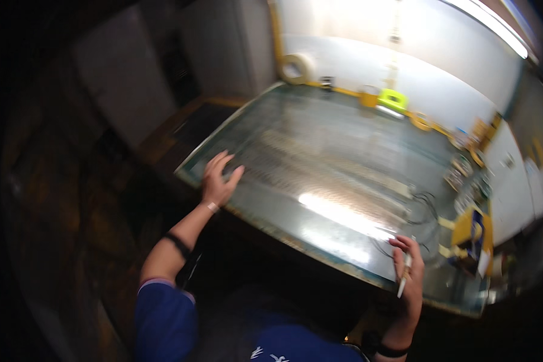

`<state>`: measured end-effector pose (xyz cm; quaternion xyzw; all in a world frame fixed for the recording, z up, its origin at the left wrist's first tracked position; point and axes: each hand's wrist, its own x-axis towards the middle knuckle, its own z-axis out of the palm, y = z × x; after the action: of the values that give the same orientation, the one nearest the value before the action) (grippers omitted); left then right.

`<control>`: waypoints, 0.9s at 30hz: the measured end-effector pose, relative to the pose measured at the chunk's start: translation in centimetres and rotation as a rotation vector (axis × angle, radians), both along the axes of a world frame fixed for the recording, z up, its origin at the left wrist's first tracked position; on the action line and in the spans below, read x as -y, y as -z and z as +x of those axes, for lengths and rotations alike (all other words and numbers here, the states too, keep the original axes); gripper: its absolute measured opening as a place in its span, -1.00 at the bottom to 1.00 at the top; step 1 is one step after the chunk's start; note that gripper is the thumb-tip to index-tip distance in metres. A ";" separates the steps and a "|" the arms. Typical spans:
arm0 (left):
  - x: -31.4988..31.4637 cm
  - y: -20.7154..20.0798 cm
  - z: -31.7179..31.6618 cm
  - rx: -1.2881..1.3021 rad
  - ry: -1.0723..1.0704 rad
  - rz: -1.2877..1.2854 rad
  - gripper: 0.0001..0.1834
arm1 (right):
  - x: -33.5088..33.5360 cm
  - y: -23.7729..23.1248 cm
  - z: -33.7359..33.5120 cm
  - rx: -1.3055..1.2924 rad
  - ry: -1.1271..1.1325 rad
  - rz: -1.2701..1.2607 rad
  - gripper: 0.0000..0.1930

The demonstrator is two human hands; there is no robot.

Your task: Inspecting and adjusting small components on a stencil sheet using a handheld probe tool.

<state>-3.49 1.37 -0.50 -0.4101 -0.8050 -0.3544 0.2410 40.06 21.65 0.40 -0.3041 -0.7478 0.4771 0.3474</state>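
My left hand (pixel 220 180) is open, thumb and fingers apart, over the front left part of a glass-like tabletop (pixel 338 253). Across the middle of that surface lies a long, flat, finely patterned panel (pixel 326 178), blurred, with a pale strip (pixel 344 166) along its far side. Thin dark wires (pixel 427 208) curl out at the panel's right end. Near the front right edge, my right hand (pixel 410 271) is closed around a slim white pen-like stick (pixel 403 283); its exact kind is unclear. Whether either hand touches the surface cannot be made out.
Along the back edge stand a large tape roll (pixel 295 69), a yellow roll (pixel 369 96), a bright green holder (pixel 393 99) and another yellow roll (pixel 421 121). Clear-looking rolls or bags (pixel 458 172) and a yellow box (pixel 469 232) line the right side. A lamp tube shines above.
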 end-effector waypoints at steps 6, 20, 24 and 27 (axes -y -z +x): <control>1.4 0.6 0.8 0.038 -0.139 0.081 -0.57 | 0.1 0.2 0.3 0.032 -0.036 -0.017 -0.73; 0.8 1.4 0.1 0.040 -0.148 -0.361 -0.47 | -0.7 0.5 0.1 -0.015 -0.048 0.053 -0.75; 0.8 1.1 -0.4 0.039 -0.063 -0.451 -0.49 | -0.2 0.0 -0.1 -0.030 0.018 -0.066 -0.73; 0.9 0.9 -0.2 0.068 -0.039 -0.433 -0.50 | -0.5 0.4 0.1 -0.060 0.048 -0.018 -0.70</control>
<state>-3.66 0.52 -1.41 -0.4243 -0.8779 -0.1824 0.1268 40.15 22.14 0.03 -0.3105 -0.7253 0.4841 0.3784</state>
